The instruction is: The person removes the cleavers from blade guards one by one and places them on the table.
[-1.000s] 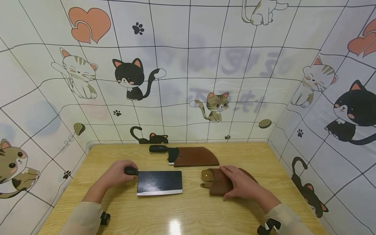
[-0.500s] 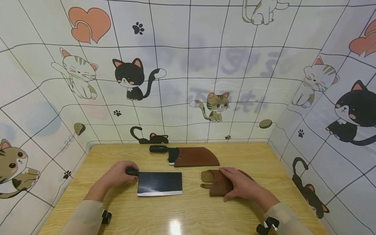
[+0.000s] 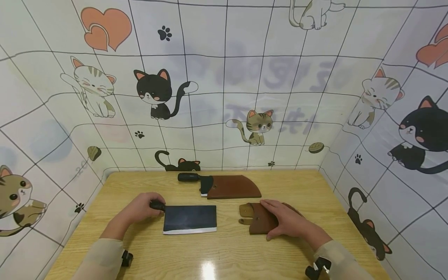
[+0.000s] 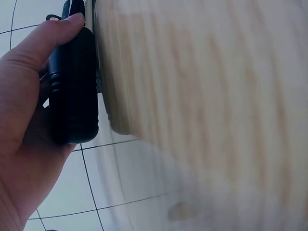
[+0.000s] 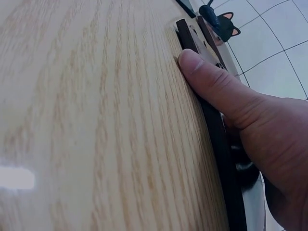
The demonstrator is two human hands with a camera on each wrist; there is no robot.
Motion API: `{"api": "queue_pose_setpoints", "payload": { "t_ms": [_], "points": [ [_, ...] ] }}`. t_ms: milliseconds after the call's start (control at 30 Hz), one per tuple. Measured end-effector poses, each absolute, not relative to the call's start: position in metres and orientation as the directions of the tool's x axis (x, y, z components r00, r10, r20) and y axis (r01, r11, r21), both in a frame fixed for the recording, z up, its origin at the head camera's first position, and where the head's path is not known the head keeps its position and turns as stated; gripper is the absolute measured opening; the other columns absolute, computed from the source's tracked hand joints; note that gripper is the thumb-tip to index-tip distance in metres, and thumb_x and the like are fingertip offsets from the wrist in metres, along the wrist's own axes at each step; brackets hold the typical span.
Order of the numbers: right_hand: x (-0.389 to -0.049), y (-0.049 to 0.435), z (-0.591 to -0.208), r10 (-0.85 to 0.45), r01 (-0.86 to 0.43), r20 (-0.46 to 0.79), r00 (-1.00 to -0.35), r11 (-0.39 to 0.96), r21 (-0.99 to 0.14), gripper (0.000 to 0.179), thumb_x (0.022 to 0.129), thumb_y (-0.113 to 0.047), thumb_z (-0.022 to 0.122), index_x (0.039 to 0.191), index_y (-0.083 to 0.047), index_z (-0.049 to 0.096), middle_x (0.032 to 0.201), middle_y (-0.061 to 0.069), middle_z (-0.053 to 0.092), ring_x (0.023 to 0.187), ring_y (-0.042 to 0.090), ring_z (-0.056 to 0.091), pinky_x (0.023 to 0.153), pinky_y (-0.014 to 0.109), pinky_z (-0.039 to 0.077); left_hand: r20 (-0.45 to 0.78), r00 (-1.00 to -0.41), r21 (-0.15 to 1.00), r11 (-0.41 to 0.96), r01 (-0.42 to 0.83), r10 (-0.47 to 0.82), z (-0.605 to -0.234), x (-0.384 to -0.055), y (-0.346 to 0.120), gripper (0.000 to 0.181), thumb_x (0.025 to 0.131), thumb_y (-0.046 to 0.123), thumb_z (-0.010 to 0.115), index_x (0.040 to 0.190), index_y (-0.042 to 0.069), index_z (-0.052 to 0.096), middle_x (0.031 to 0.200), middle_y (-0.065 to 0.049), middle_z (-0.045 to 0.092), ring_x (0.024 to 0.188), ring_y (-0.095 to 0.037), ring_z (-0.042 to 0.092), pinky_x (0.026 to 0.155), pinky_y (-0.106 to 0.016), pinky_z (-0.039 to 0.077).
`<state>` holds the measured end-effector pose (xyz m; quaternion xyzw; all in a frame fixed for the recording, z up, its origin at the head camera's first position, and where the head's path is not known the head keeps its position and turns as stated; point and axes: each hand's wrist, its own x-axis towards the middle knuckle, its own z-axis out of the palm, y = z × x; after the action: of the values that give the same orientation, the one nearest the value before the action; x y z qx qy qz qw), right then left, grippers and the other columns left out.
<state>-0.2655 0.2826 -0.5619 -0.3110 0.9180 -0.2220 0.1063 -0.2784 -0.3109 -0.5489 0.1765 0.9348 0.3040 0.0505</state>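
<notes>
My left hand (image 3: 141, 210) holds the black handle (image 4: 74, 91) of a cleaver, its thumb laid along the grip in the left wrist view. The cleaver's dark rectangular blade (image 3: 190, 218) lies flat over the table, its bright cutting edge towards me. To the right, my right hand (image 3: 292, 222) grips a brown leather knife sheath (image 3: 260, 224) across its width, thumb at the near edge and fingers at the far edge. The sheath's snap strap (image 3: 246, 210) points left, towards the blade. In the right wrist view the thumb presses the sheath's dark edge (image 5: 219, 144). The palm hides its right part.
Behind both hands lies a second knife, its blade inside a brown leather sheath (image 3: 234, 186) and its black handle (image 3: 188, 177) pointing left. The light wooden table (image 3: 168, 256) meets a cat-patterned cloth wall (image 3: 210, 116) at the back and on both sides.
The cleaver and my left hand have shifted very slightly towards me. My right hand and the sheath have also come a touch nearer; both holds are the same.
</notes>
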Motion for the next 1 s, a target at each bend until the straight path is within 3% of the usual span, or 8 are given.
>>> {"api": "queue_pose_setpoints", "payload": {
  "t_ms": [1000],
  "points": [
    [-0.2647, 0.2785, -0.5574, -0.574, -0.486, -0.023, -0.818, 0.713, -0.506, 0.128, 0.075, -0.069, 0.095, 0.172, -0.009, 0.038, 0.173, 0.017, 0.039, 0.157, 0.045, 0.04, 0.118, 0.067, 0.042, -0.011, -0.937, 0.624, 0.735, 0.266, 0.349, -0.5459, -0.2798, -0.3127, 0.034, 0.087, 0.023, 0.096, 0.117, 0.016, 0.08, 0.115, 0.004, 0.075, 0.11, -0.021, 0.068, 0.099, -0.052, 0.055]
  ]
}}
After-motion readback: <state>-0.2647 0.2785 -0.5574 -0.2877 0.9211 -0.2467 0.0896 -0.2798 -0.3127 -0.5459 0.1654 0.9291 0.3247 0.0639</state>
